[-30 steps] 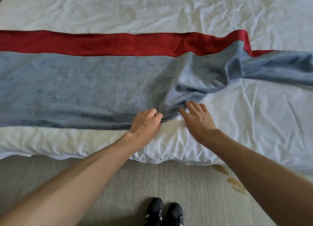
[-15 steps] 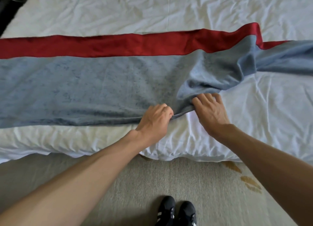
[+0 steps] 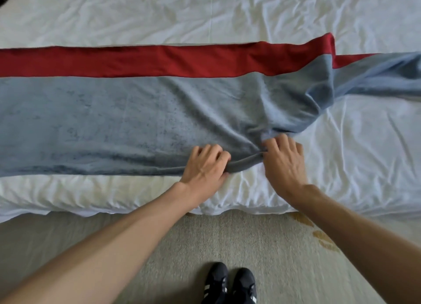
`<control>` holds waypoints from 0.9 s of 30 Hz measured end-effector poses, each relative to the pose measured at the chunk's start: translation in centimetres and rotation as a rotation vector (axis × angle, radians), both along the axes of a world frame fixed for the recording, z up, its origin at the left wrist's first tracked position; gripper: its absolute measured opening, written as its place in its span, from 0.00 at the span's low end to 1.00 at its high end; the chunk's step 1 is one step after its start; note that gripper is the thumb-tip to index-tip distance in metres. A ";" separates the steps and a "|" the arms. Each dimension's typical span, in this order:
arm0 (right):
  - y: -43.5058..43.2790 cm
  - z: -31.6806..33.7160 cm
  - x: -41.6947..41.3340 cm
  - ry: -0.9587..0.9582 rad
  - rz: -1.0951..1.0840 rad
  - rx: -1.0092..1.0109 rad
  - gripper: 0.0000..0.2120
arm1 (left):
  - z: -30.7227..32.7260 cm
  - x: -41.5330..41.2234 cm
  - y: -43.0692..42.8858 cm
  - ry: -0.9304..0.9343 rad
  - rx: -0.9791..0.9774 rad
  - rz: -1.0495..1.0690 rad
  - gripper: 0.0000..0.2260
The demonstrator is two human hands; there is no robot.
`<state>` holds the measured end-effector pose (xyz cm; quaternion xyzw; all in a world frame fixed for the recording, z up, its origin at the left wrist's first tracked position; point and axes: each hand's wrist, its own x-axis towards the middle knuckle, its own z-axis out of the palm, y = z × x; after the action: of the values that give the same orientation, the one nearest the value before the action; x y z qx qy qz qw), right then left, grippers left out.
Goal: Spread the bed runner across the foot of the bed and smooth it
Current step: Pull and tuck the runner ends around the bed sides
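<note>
A long bed runner [image 3: 109,117], blue-grey with a red band along its far side, lies across the white bed [image 3: 227,14]. Its left stretch is flat. To the right it bunches and twists, then trails off narrow toward the right edge. My left hand [image 3: 205,165] grips the runner's near hem with curled fingers. My right hand [image 3: 284,162] pinches the same hem just to the right, where the fabric gathers into folds. A short rolled strip of hem stretches between the two hands.
The bed's near edge [image 3: 136,203] runs across the lower middle, with wrinkled white sheet bare at the right. Below it is beige carpet [image 3: 250,242] with a yellow pattern at the right. My black shoes [image 3: 230,283] stand close to the bed.
Both hands have taken hold of the near hem and drawn it toward the bed's edge. The bunched fold at the right has flattened somewhat, and the hands sit a little farther apart.
</note>
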<state>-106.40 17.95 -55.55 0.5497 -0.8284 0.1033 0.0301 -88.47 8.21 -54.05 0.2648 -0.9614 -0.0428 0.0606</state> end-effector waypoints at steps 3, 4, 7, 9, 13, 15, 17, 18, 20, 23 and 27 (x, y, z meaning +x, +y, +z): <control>1.9 -0.8 -0.7 -0.017 -0.094 0.085 0.13 | -0.2 -1.3 0.0 -0.128 -0.010 -0.042 0.12; 2.2 -0.9 -1.0 -0.032 -0.123 0.124 0.13 | -0.3 -1.8 0.0 -0.183 -0.028 -0.050 0.11; 1.9 -0.7 -1.7 -0.047 -0.147 0.152 0.12 | 0.0 -2.6 0.0 -0.215 -0.056 -0.012 0.14; 1.1 -0.4 -1.8 -0.022 -0.124 0.127 0.14 | 0.5 -2.8 -0.2 -0.141 -0.008 0.035 0.14; -0.1 0.4 -1.8 -0.023 -0.055 0.015 0.22 | 1.8 -3.1 -0.7 0.006 0.007 0.014 0.17; -0.5 0.5 -1.3 -0.067 0.003 -0.008 0.26 | 1.8 -3.5 -1.0 -0.016 -0.033 -0.039 0.19; -1.0 0.5 -0.7 -0.114 0.002 -0.018 0.25 | 2.1 -4.0 -1.0 -0.076 -0.140 -0.126 0.18; -1.2 0.3 -0.5 -0.122 -0.022 -0.027 0.24 | 2.1 -4.4 -1.0 -0.106 -0.209 -0.165 0.18; -1.5 0.1 0.0 -0.117 -0.062 -0.055 0.18 | 1.7 -5.2 -1.2 -0.142 -0.355 -0.218 0.20; -1.3 -0.3 0.3 -0.076 -0.029 -0.083 0.05 | 1.6 -6.1 -1.3 -0.140 -0.454 -0.282 0.20; -0.3 -0.3 0.1 -0.098 -0.016 -0.060 0.07 | 3.3 -6.1 -0.9 -0.112 -0.405 -0.343 0.20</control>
<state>-106.26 17.69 -55.90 0.5361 -0.8299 0.1545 0.0066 -94.53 7.28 -50.75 0.0825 -0.9831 0.1553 0.0509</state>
